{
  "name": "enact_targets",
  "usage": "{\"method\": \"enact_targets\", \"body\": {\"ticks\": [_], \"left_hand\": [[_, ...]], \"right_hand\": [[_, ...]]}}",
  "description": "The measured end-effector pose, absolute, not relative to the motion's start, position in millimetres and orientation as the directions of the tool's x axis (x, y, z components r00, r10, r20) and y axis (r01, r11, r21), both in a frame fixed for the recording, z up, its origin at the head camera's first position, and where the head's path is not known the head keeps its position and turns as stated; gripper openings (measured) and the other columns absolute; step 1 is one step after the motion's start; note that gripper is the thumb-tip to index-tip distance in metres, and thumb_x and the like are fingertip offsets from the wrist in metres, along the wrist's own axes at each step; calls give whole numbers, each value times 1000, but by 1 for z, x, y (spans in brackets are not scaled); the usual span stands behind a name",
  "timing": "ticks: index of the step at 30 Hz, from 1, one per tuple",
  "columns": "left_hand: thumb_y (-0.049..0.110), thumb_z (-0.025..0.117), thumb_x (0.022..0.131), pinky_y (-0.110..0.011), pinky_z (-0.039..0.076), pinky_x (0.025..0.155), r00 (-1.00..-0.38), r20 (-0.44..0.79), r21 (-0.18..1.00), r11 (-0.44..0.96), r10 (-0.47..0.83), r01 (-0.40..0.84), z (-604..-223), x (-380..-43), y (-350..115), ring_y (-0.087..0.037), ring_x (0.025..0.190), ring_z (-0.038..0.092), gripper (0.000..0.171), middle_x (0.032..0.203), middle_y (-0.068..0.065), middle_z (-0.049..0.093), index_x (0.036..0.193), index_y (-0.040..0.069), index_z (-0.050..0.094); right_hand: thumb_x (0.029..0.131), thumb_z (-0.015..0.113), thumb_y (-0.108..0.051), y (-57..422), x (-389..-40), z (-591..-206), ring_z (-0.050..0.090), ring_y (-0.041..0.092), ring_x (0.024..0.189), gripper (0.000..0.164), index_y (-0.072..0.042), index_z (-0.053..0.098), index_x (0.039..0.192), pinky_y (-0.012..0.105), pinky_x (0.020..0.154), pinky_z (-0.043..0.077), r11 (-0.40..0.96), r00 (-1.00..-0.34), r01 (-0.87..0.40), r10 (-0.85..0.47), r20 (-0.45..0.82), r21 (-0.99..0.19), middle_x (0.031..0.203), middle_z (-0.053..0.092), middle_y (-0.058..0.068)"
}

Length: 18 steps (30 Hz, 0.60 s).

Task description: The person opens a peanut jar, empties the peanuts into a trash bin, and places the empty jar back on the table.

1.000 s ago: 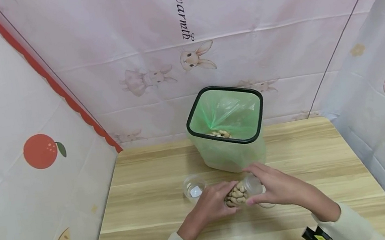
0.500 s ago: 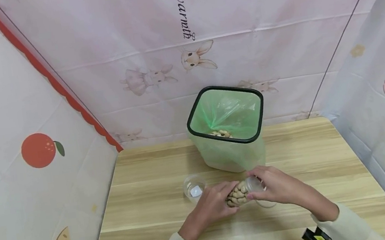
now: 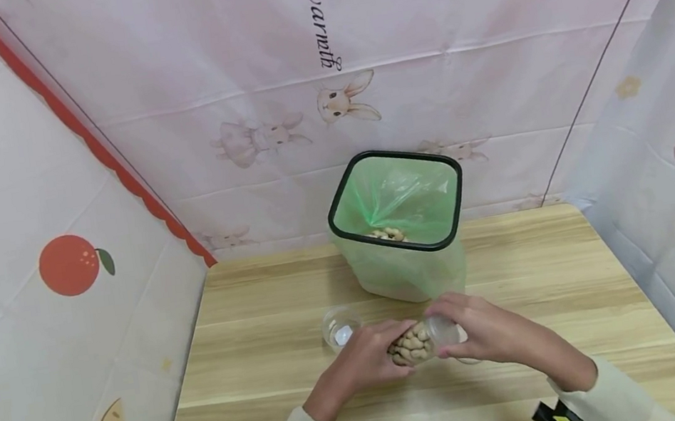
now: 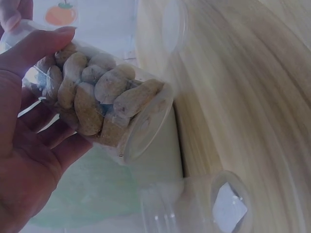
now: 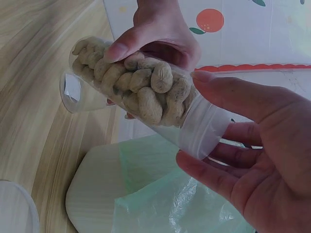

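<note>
A clear plastic jar (image 5: 131, 82) packed with unshelled peanuts (image 3: 414, 343) is held tilted on its side between both hands, above the table. My left hand (image 3: 367, 357) wraps round the jar's body, with the thumb across it in the left wrist view. Fingers and thumb of my right hand (image 5: 265, 141) pinch the translucent lid (image 5: 206, 127) at the jar's other end. Peanuts show through the wall right up to the lid. Beside my left hand an empty clear jar (image 3: 331, 323) stands upright with a small white packet (image 4: 228, 209) at its bottom.
Behind the hands stands a bin (image 3: 413, 286) lined with a green bag (image 3: 412, 185), with several peanuts (image 3: 388, 235) inside. A loose clear round lid (image 5: 14, 208) lies on the wooden table (image 3: 256, 366), partly under my right hand. Printed cloths hang around the table.
Over the last second my hands stay on the jar and lid. My right hand shifts slightly right, then back left, and the jar ends a little further left. The bin and empty jar stay put.
</note>
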<state>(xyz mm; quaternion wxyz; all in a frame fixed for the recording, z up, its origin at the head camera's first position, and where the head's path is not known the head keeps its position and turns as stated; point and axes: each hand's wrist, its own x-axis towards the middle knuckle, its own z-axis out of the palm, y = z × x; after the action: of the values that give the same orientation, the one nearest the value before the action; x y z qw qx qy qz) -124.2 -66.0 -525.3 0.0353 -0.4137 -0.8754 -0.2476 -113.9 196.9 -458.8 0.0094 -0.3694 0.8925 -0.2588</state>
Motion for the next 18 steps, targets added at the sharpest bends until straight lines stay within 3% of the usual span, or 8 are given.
{"method": "enact_targets", "body": {"ticks": [6, 10, 14, 18], "left_hand": [[33, 92, 77, -22, 58, 90, -665, 214, 426, 544, 716, 723, -517, -126, -72, -8, 112, 72, 77, 130, -1, 74, 145, 14, 61], [32, 92, 78, -22, 58, 90, -672, 186, 438, 552, 717, 710, -516, -127, -74, -9, 112, 72, 79, 131, -2, 74, 147, 14, 59], [31, 91, 78, -19, 57, 87, -679, 177, 447, 556, 713, 701, -516, -127, -75, -7, 108, 71, 78, 129, -2, 75, 147, 14, 59], [30, 90, 79, -17, 56, 85, -689, 184, 446, 565, 701, 694, -515, -125, -75, -6, 106, 71, 77, 127, -2, 75, 147, 13, 59]], "right_hand": [[77, 92, -24, 195, -113, -461, 68, 20, 107, 56, -5, 66, 123, 33, 84, 63, 520, -627, -774, -709, 321, -362, 121, 67, 4], [75, 93, -23, 195, -114, -462, 67, 21, 110, 59, -4, 65, 124, 34, 87, 63, 490, -578, -815, -729, 366, -310, 122, 66, 5], [74, 94, -20, 195, -116, -462, 67, 22, 111, 60, -4, 65, 124, 36, 89, 63, 483, -570, -820, -733, 371, -307, 122, 67, 6], [72, 95, -21, 193, -115, -461, 65, 23, 115, 68, -5, 63, 130, 40, 92, 62, 507, -609, -789, -718, 337, -347, 127, 65, 6]]}}
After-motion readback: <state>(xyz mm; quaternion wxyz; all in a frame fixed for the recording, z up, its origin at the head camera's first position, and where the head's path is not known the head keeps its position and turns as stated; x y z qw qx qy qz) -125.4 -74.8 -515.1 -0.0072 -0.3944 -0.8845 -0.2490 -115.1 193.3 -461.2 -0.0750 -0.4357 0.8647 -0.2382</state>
